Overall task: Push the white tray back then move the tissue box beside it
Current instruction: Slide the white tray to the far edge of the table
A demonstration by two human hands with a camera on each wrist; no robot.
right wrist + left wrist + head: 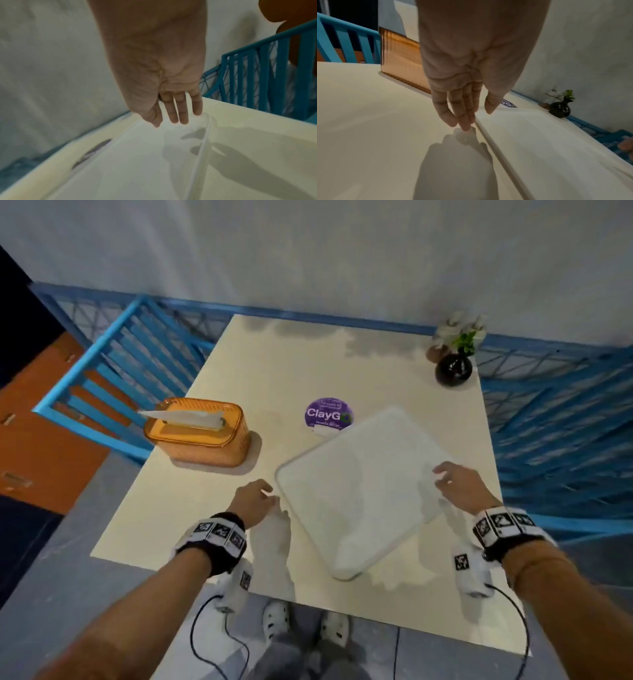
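Observation:
The white tray (363, 491) lies turned cornerwise on the cream table (308, 364), right of centre. An orange tissue box (197, 433), with a tissue sticking out of its top, stands on the left side, apart from the tray. My left hand (265, 498) is at the tray's left corner. In the left wrist view, this hand (476, 119) has straight fingers (465, 127) pointing down beside the tray (539, 135) rim, thumb above the rim. My right hand (442, 477) is over the tray's right edge. In the right wrist view, it (171, 121) hangs with straight fingers just above the tray (128, 162). Neither hand holds anything.
A black vase with white flowers (454, 368) stands at the table's far right corner. A purple round sticker (327, 412) lies just beyond the tray. Blue chairs flank the table at left (113, 378) and right (555, 422). A wall closes the far side.

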